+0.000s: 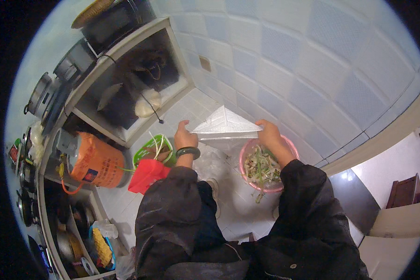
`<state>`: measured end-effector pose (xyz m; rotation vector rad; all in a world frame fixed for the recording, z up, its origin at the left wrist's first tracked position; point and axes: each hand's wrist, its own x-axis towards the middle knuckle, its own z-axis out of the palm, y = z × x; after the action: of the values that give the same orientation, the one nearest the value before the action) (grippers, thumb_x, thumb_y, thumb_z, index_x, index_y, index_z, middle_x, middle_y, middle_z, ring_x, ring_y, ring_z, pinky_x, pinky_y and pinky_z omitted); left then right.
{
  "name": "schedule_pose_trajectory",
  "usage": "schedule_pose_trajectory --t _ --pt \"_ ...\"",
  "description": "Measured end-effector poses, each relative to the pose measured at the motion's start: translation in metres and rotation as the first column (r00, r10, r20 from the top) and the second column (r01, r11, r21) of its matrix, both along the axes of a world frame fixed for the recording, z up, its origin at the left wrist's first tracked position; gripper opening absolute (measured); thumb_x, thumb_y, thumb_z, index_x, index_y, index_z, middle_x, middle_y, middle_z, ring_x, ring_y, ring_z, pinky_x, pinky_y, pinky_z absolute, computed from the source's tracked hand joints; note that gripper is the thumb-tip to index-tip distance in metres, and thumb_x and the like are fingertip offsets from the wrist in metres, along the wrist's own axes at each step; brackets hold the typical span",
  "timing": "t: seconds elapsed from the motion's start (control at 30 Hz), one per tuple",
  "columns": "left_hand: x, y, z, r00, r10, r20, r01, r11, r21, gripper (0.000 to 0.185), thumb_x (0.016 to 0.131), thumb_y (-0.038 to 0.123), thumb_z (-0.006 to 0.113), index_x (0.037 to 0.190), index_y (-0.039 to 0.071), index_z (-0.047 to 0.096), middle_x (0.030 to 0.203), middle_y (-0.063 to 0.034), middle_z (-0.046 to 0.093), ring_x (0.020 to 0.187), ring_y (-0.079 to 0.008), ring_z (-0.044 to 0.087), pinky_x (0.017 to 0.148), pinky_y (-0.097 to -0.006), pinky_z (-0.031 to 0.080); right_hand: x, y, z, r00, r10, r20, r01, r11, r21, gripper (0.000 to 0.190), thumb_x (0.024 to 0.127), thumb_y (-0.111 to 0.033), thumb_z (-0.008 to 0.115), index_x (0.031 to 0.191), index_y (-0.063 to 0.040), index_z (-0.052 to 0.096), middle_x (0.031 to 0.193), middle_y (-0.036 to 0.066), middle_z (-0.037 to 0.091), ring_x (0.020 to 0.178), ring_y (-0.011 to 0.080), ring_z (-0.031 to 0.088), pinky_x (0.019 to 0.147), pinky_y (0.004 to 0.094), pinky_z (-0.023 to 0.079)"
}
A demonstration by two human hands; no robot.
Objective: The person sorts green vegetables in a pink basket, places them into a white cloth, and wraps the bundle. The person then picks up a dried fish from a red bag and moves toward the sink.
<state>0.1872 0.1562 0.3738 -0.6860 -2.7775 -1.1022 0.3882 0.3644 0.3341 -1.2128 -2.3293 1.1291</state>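
Note:
A white sheet, perhaps a woven bag (224, 120), is stretched between my two hands, its upper part folded into a triangle. My left hand (186, 134), with a dark bangle at the wrist, grips its left corner. The right corner is pinched in my right hand (270, 134). Below my right forearm stands a pink plastic basin (242, 171) holding vegetable trimmings (260, 166), some hanging over the rim. A crumpled clear plastic bag (210, 159) lies on the floor between my arms. Beside my left wrist, a green plastic basket (147, 147) holds brown items and pale stalks.
A red bag (148, 176) sits against the green basket. To the left, a gas cylinder in an orange cover (98, 159) stands by an open-fronted counter (120, 38) bearing pots (75, 57). A tiled wall (280, 52) rises ahead and right. My shoe (213, 196) is below.

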Motion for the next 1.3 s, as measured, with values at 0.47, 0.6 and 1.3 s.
schedule_pose_trajectory --t 0.47,0.6,1.3 --pt "0.024 0.012 -0.004 0.965 -0.262 -0.006 0.263 0.965 0.01 0.069 0.067 0.031 0.078 0.125 0.008 0.051 0.104 -0.0158 0.056 0.095 -0.0285 0.057 0.085 -0.0375 0.047 -0.013 -0.013 -0.02 0.981 0.172 -0.09 -0.17 0.985 0.032 0.037 0.077 -0.018 0.052 0.11 -0.001 0.06 0.099 0.026 0.063 0.094 0.0404 0.06 0.085 0.045 0.046" --pt "0.037 0.016 -0.008 0.937 -0.346 0.042 0.348 0.936 -0.053 0.08 0.065 0.036 0.079 0.132 0.007 0.045 0.114 -0.0193 0.052 0.103 -0.0311 0.055 0.089 -0.0389 0.045 -0.019 -0.016 -0.02 0.975 0.197 -0.102 -0.195 0.98 0.026 0.037 0.077 -0.017 0.05 0.108 0.001 0.06 0.099 0.027 0.062 0.094 0.0422 0.059 0.085 0.0455 0.045" --pt "0.024 0.014 -0.02 0.931 -0.359 -0.068 0.366 0.909 0.201 0.054 0.073 0.018 0.069 0.124 0.011 0.052 0.099 -0.014 0.06 0.083 -0.0267 0.06 0.073 -0.0372 0.05 -0.017 0.008 -0.027 0.954 0.103 -0.281 -0.204 0.91 -0.36 0.03 0.084 -0.01 0.047 0.113 -0.001 0.054 0.072 0.009 0.06 0.044 0.0146 0.054 0.038 0.0251 0.044"
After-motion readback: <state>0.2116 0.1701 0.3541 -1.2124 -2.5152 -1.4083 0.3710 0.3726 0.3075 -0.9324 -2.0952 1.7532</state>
